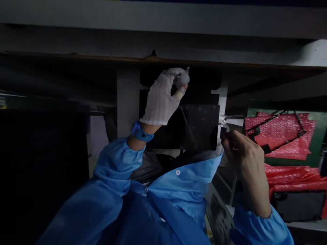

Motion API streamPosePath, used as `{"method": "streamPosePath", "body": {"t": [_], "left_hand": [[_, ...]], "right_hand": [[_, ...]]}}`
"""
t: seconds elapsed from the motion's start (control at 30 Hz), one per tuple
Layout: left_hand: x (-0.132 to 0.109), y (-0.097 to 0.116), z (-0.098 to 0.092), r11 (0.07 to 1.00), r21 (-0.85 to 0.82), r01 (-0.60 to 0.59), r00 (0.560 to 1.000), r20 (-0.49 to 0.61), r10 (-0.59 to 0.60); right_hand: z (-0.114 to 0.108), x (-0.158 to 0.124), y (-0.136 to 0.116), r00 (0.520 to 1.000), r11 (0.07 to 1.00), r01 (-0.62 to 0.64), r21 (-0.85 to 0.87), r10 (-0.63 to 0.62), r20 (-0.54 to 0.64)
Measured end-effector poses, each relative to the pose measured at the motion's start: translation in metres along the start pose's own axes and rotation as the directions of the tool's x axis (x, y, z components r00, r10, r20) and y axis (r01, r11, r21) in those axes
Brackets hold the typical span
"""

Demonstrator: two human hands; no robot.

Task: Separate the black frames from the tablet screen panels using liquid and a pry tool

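Note:
My left hand (163,97) wears a white striped glove, with the thumb tip bare. Its fingers curl toward the thumb around a small whitish rounded thing (183,79) with a narrow tip, whose kind I cannot make out. Below and right of this hand, a dark flat panel (200,127) with a glossy, smudged face lies over my lap. My bare right hand (244,149) is closed in a pinch by the panel's right edge. At its fingertips shows a small black piece (223,132); the fingers partly hide it.
A table edge (163,59) runs across above my hands. On the right, a green surface (251,107) carries red bubble wrap (286,136) with a thin black frame (297,119) on it. Lower down, a dark flat part (297,206) lies by more red wrap (293,178).

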State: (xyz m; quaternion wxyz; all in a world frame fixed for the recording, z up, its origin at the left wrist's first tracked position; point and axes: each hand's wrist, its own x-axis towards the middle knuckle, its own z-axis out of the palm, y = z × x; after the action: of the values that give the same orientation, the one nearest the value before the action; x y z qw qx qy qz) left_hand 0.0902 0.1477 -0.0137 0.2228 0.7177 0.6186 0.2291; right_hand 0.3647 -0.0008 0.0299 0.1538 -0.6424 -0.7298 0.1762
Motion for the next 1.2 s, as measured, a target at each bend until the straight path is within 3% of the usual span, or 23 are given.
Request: {"method": "streamPosePath", "body": {"t": [0.13,0.27,0.37,0.5,0.6,0.67,0.73,0.83,0.97,1.07,1.2], "left_hand": [[0.001,0.006,0.001,0.998,0.043,0.041,0.997,0.068,-0.044],[0.0,-0.002,0.007,1.0,0.019,0.018,0.997,0.071,-0.019],[-0.009,-0.001,0.007,0.999,0.025,0.021,0.999,0.032,-0.021],[-0.042,0.02,-0.003,0.987,0.132,0.088,0.994,-0.071,-0.079],[-0.073,0.031,-0.01,0.978,0.2,-0.062,0.997,0.06,0.051],[-0.088,0.03,-0.012,0.95,0.209,-0.23,0.963,0.188,0.192],[-0.096,0.024,-0.013,0.92,0.209,-0.332,0.915,0.309,0.26],[-0.093,0.015,-0.016,0.908,0.22,-0.358,0.861,0.455,0.229],[-0.082,0.012,-0.02,0.902,0.238,-0.36,0.804,0.569,0.17],[-0.078,0.013,-0.02,0.893,0.243,-0.379,0.774,0.612,0.162],[-0.078,0.013,-0.018,0.891,0.237,-0.388,0.768,0.618,0.17]], "right_hand": [[0.001,0.002,-0.002,0.999,1.0,0.011,-0.001,-0.011,0.03],[0.003,0.005,-0.004,0.999,1.0,-0.016,-0.015,0.016,0.043],[0.004,0.005,-0.005,0.998,0.999,-0.038,-0.025,0.039,0.055],[0.004,0.003,-0.006,0.991,0.992,-0.107,-0.063,0.112,0.072],[0.004,0.004,-0.008,0.987,0.989,-0.13,-0.077,0.137,0.086],[0.003,0.004,-0.01,0.987,0.989,-0.126,-0.079,0.134,0.093],[0.002,0.005,-0.012,0.986,0.988,-0.122,-0.092,0.131,0.1],[0.002,0.005,-0.015,0.986,0.983,-0.126,-0.133,0.139,0.093],[0.002,0.007,-0.019,0.988,0.974,-0.118,-0.192,0.135,0.081],[0.002,0.008,-0.025,0.985,0.964,-0.118,-0.237,0.144,0.095],[0.002,0.008,-0.033,0.987,0.953,-0.109,-0.284,0.137,0.08]]}}
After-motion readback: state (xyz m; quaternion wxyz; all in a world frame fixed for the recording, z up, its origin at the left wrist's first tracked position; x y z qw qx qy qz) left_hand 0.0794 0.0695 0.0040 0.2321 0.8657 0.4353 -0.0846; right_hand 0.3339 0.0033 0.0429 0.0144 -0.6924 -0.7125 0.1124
